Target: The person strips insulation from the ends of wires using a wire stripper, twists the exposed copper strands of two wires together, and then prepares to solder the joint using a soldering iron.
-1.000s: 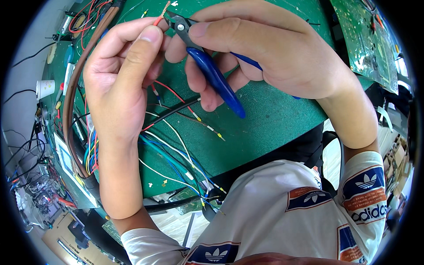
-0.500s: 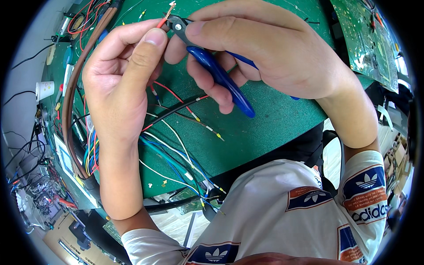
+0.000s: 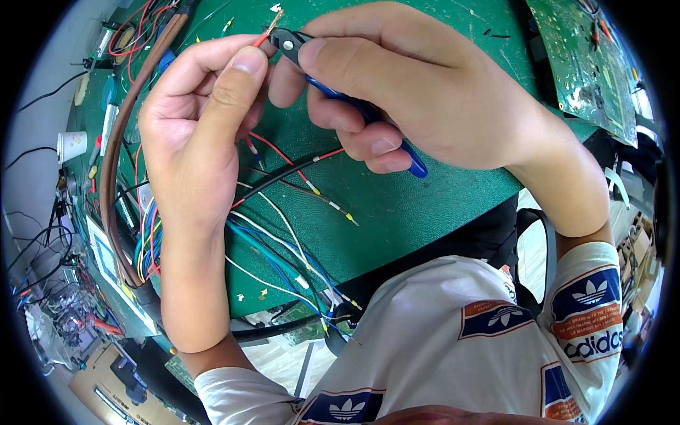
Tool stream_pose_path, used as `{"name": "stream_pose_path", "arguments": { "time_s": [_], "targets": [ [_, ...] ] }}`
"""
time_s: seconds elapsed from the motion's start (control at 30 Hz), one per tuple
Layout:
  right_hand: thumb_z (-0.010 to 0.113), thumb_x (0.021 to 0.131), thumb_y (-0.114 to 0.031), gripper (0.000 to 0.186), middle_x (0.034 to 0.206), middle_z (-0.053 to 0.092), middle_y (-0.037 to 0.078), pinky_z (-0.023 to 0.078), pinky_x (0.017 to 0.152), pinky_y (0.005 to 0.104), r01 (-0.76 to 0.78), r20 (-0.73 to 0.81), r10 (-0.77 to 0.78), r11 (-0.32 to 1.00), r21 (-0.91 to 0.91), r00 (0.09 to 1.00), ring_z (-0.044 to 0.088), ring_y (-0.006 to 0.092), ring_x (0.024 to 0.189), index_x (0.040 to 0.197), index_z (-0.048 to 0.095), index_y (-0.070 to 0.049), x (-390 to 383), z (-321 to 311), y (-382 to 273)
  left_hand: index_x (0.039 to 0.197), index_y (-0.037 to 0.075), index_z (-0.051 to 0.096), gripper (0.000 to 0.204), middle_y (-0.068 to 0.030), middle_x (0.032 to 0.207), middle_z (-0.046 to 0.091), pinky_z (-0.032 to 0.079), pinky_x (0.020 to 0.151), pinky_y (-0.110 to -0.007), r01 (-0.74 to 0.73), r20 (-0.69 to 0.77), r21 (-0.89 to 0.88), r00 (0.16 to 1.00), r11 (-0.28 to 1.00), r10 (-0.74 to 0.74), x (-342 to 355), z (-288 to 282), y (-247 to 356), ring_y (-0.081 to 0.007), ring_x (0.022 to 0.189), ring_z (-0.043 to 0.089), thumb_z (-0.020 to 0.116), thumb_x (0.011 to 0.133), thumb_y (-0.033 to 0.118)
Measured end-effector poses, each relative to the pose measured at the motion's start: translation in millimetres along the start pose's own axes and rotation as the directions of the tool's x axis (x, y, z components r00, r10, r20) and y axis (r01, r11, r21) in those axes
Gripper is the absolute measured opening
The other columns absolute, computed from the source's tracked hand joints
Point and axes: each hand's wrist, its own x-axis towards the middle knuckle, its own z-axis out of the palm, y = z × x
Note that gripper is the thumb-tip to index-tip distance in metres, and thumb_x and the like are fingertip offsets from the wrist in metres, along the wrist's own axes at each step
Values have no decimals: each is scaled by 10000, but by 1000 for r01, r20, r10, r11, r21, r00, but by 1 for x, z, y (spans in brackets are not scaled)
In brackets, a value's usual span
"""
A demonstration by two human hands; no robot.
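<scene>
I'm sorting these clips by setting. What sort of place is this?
Most likely an electronics workbench. A green mat is strewn with loose coloured wires, a circuit board lies at the far right, and the right hand works blue-handled cutters on a red wire held by the left hand.

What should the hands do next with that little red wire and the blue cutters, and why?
Probably squeeze the blue-handled cutters and ease them toward the wire's tip. Their jaws sit on the red wire, which the left hand pinches; the right hand grips the handles, and bare copper shows at the end.
</scene>
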Motion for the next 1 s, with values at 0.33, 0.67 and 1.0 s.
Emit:
{"name": "stream_pose_path", "arguments": {
  "time_s": [0.33, 0.67, 1.0],
  "targets": [
    [446, 1011, -256, 334, 740, 597, 63, 451, 557, 270, 1, 0, -1, 1000, 5, 1000, 554, 119, 613, 913, 600, 23, 1, 1, -1, 1140, 3, 667, 207, -17, 940, 671, 377, 638, -212, 6, 28, -86, 1000, 996, -4, -1, -1, -2, -58, 685, 477, 608, 992, 135],
    [443, 1009, -259, 335, 731, 593, 62, 450, 544, 270, -15, 4, 15, 1000, 7, 1000, 550, 118, 598, 910, 597, 21, -2, -2, -2, 1129, -11, 675, 196, -43, 938, 696, 409, 605, -193, -55, -55, 35, 997, 998, 57, -2, 3, -3, -56, 724, 569, 662, 952, 72],
    [440, 1007, -262, 335, 723, 589, 61, 449, 531, 270, -43, 34, 41, 997, 71, 999, 547, 117, 583, 907, 593, 19, 0, -3, -7, 1108, -13, 680, 188, -49, 956, 709, 435, 618, -192, -108, -63, -1, 992, 994, 107, -4, 7, 0, -60, 769, 613, 684, 932, 53]
  ]
}}
